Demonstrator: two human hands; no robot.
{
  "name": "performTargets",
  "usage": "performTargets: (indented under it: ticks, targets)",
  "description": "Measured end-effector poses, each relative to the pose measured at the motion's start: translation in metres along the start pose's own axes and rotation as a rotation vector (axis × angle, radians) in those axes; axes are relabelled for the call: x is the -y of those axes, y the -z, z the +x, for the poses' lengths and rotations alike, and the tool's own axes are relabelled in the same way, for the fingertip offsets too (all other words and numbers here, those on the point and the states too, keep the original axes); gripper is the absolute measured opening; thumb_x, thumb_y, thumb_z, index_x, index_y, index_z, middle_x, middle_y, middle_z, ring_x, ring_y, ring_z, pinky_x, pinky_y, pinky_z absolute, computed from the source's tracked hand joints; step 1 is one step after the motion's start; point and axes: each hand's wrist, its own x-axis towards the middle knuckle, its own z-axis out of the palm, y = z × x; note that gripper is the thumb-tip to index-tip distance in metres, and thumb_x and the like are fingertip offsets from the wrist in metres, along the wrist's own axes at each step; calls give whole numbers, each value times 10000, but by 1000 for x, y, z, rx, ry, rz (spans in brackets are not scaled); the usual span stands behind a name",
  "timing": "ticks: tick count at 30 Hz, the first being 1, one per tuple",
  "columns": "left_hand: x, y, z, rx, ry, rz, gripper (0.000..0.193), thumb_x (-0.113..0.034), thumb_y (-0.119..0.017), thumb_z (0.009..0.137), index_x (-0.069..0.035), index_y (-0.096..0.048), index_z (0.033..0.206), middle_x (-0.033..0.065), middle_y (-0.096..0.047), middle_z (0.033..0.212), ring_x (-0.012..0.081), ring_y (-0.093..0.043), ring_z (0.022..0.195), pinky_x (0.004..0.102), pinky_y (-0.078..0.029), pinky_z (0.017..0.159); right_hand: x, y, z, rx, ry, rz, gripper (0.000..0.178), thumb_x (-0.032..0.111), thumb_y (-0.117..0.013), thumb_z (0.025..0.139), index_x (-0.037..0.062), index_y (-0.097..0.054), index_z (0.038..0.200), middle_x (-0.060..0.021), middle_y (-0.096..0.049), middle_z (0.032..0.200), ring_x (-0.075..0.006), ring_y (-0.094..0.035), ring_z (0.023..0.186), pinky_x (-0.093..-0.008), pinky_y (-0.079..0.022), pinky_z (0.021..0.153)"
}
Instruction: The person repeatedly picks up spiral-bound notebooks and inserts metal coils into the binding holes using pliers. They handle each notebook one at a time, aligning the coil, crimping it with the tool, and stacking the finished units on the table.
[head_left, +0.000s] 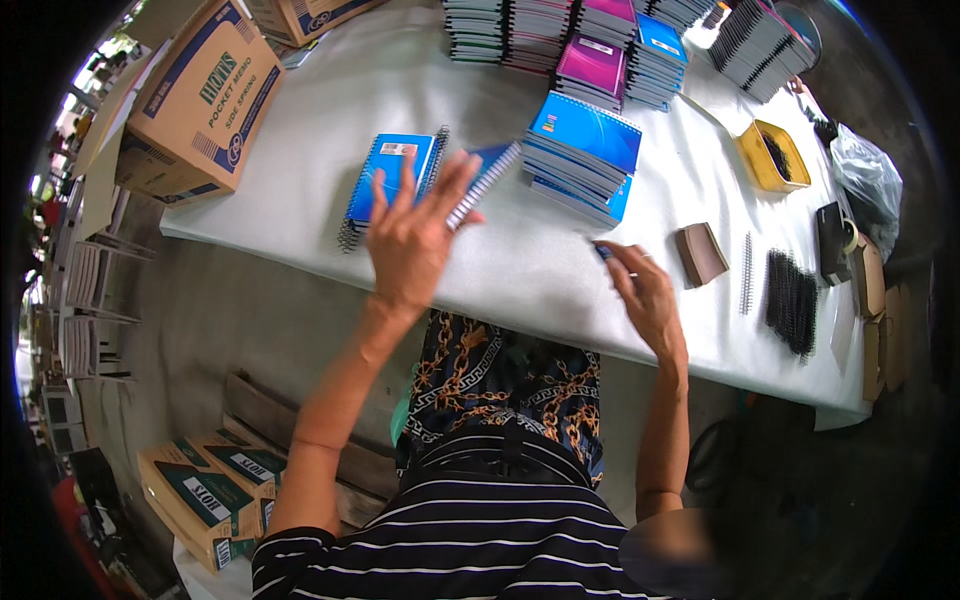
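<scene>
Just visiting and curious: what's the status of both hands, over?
Left hand at tilted blue notebook, grip blurred. Right hand holding small dark tool. Blue-topped stack just beyond; nothing visibly blocking either hand.

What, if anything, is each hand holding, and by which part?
The left hand seems to grip a tilted blue notebook by its near end. The right hand pinches a small dark object; which part is too blurred to tell.
</scene>
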Motion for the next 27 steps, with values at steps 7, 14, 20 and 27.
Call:
performTargets:
  ticks: [7,14,20,27]
  targets:
    - [90,2,-20,484,91,44,789,-552,-676,733,-267,-459,1436,25,-438,1489,349,-319,1410,618,-289,1090,-44,24,7,-205,184,-608,293,194,-699,870,89,-686,1143,-142,-596,1099,-291,-583,1001,-389,-420,920]
    - [75,5,-14,520,88,60,822,-519,-694,719,-244,-446,1453,35,-372,1539,380,-251,1441,605,-221,1122,-32,26,137,-487,-161,-179,659,481,-788,780,-95,-599,1039,-183,-668,854,-234,-670,767,-340,-552,657]
    - [51,6,-3,237,73,-80,724,-416,-709,770,-242,-478,1434,38,-378,1537,400,-254,1437,581,-210,1127,-46,54,168,-198,-363,126,452,297,-795,794,-108,-626,907,-159,-664,786,-189,-656,641,-279,-536,612]
    - [6,-32,29,219,338,-954,1081,-378,-801,748,-183,-111,1557,176,-246,1576,399,-141,1466,490,-178,1176,-16,41,104,-286,-100,305,296,192,-793,785,-37,-641,895,-97,-656,786,-147,-606,699,-284,-499,682]
